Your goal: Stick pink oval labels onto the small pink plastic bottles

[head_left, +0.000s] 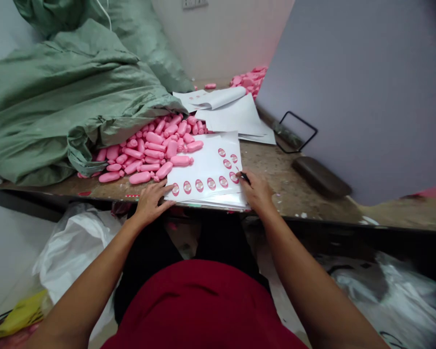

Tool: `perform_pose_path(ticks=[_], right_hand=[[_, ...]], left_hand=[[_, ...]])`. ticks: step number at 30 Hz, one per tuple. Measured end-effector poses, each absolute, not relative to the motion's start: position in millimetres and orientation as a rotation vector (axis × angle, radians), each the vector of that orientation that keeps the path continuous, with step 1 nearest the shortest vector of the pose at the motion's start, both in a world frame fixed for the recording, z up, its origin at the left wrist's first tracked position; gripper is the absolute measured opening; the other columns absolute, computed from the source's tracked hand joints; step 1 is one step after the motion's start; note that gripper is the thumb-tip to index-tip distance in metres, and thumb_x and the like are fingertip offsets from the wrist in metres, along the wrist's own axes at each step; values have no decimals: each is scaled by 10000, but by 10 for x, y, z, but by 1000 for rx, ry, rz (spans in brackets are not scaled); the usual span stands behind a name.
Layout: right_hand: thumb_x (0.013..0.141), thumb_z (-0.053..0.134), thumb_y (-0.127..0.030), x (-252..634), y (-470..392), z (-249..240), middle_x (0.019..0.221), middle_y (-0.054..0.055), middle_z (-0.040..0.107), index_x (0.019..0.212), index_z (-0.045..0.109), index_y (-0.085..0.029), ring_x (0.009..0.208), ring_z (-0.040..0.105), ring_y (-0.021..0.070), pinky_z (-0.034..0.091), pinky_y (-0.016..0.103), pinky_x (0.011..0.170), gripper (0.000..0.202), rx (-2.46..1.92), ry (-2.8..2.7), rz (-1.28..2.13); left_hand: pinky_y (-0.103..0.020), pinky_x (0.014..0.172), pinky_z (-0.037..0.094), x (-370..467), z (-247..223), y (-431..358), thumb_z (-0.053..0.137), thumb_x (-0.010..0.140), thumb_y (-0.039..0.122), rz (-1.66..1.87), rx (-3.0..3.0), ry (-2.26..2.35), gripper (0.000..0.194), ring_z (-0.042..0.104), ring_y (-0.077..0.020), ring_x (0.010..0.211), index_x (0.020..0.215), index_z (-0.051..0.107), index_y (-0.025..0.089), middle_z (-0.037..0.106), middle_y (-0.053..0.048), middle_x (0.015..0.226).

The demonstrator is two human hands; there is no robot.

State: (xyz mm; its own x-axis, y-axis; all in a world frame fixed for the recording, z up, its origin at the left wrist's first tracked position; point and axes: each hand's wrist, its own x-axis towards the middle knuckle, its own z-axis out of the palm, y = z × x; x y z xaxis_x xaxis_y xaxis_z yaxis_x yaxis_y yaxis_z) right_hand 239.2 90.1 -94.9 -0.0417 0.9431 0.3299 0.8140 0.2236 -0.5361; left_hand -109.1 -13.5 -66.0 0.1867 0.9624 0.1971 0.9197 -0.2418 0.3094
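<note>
A white sheet of oval pink-and-red stickers [203,162] lies at the table's front edge, over more white sheets. Stickers show in a row along its near side, and a few more sit near its right edge. My left hand [151,202] rests at the sheet's near left corner, fingers stretched out and touching it. At the right edge, my right hand [257,190] is closed around a slim black pen-like tool [244,177]. Its thin tip points at the stickers there; its exact kind is too small to tell. Pink sausage-shaped pieces [154,146] are heaped against the sheet's left side.
A large green sack [69,102] lies open-mouthed behind the heap. More white sheets [236,116] lie farther back, beside another pink pile [250,81]. A grey panel [363,97] stands at right, near a black wire frame [297,132] and a dark brown block [321,177].
</note>
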Motion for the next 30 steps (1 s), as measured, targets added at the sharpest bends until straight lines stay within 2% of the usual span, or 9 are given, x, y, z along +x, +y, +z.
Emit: perform_pose_path(ticks=[3,7,9,19,25,30], right_hand=[[951,460,-372,2387,898,-938,1097,126,757,1098,733,-218,984,655,308,493,452,871,346,-1587,-1878,256],[935,486,-320,2391,907,-967,1223,108,728,1079,738,-239,1088,648,294,493,466,943,301,-1527,-1890,229],[935,485,-319,2405,912,-993,1218,104,732,1070,741,-247,1098,653,290,496,472,957,298,-1507,-1914,225],[920,421,-436,2496,924,-936,1206,130,740,1075,734,-262,1083,680,340,512,549,963,391,-1571,-1994,220],[901,444,-423,2419,890,-886,1212,118,741,1031,743,-257,1101,670,341,487,546,1004,366,-1621,-1928,243],[889,480,-375,2406,884,-859,1179,110,756,1027,741,-247,1087,677,331,509,533,968,322,-1589,-1926,252]], left_hand=[[-536,1109,363,-1084,-664,-143,551,931,534,563,2346,1851,515,489,-315,1324,1390,592,305,543,-95,1488],[-540,1070,401,-1075,-672,-140,544,930,535,596,2372,1850,499,524,-319,1278,1368,613,308,581,-98,1445],[-540,1050,411,-1070,-687,-140,550,922,545,616,2367,1857,495,530,-325,1265,1357,621,319,589,-94,1438],[-517,963,417,-984,-868,-149,575,924,502,758,2317,1833,488,528,-327,1243,1397,574,378,578,-80,1459],[-519,944,414,-965,-866,-139,578,930,469,749,2354,1862,478,525,-335,1214,1390,593,340,572,-98,1465],[-502,935,422,-998,-780,-133,588,939,429,638,2452,1848,486,533,-326,1199,1405,580,292,573,-119,1458]])
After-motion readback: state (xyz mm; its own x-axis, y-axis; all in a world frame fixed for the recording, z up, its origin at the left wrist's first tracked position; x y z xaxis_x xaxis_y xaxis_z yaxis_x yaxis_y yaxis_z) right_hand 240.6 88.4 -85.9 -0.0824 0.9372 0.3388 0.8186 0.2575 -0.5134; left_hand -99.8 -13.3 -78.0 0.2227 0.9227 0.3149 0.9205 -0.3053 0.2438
